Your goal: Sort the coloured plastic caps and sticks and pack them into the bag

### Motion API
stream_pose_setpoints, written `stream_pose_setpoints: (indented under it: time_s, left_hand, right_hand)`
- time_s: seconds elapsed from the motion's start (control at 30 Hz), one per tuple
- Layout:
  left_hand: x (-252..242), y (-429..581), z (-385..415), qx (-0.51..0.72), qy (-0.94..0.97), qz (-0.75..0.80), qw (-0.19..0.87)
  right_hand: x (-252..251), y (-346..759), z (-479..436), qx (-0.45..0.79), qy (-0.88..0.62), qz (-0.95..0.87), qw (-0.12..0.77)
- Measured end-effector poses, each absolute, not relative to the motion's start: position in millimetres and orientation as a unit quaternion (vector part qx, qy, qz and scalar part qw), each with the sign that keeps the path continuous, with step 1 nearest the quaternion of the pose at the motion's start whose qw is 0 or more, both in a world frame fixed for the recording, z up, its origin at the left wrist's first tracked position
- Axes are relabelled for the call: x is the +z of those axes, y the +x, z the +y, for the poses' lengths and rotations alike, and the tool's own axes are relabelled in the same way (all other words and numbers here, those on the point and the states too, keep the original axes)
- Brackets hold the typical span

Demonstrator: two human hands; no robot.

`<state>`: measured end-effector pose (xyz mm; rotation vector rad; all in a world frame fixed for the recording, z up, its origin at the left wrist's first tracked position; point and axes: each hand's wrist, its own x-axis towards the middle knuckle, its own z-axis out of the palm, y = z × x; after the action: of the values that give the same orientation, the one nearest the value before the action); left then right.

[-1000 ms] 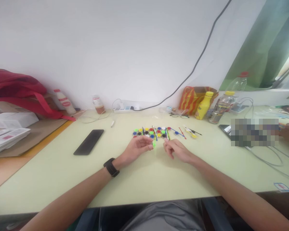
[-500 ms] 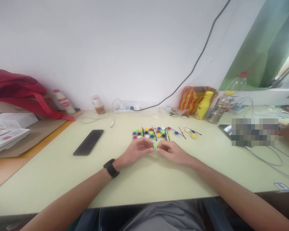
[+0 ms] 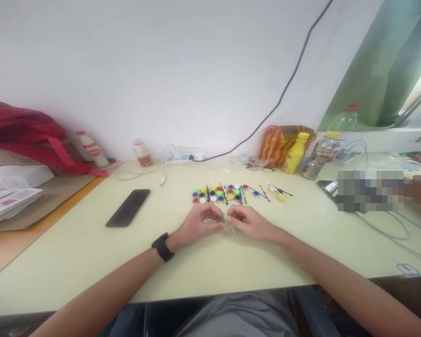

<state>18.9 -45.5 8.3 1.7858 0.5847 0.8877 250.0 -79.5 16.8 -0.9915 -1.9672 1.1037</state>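
My left hand (image 3: pixel 202 222), with a black watch (image 3: pixel 163 247) on its wrist, pinches a small bright green plastic piece (image 3: pixel 225 216) from the left. The thumb and fingertips of my right hand (image 3: pixel 251 223) close on the same piece from the right. A thin green strip slants down below the fingertips; the rest of the piece is covered. Just beyond my hands lie rows of small round discs (image 3: pixel 213 198) in red, yellow, green, blue, black and white, with thin coloured sticks among them. To their right are a red arrow-tipped stick (image 3: pixel 264 194) and a black one (image 3: pixel 283 192).
A black phone (image 3: pixel 128 208) lies at left. Along the wall stand a drink bottle (image 3: pixel 142 152), a power strip (image 3: pixel 178 160), a striped bag (image 3: pixel 274 146), a yellow bottle (image 3: pixel 296 154) and a clear bottle (image 3: pixel 320 157). Another person's hand (image 3: pixel 420 189) is at far right.
My fingers have shifted slightly around the green piece, and its thin strip now shows below them. The view has moved a little.
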Motion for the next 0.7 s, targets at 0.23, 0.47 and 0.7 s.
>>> stream_pose_setpoints:
  time_s: [0.23,0.47,0.7]
  left_hand:
    - [18.1,18.5,-52.0,0.325,0.802,0.268,0.423]
    - [18.7,17.2,-47.8,0.337,0.829,0.313,0.318]
    - [17.8,15.6,-45.6,0.364,0.844,0.306,0.247]
  right_hand:
    - [14.5,258.6,-78.6,0.371,-0.381,-0.803,0.270]
    - [18.2,265.3,-82.3,0.243,-0.421,-0.850,0.205]
    - [16.8,264.7,-79.0,0.232,-0.424,-0.840,0.245]
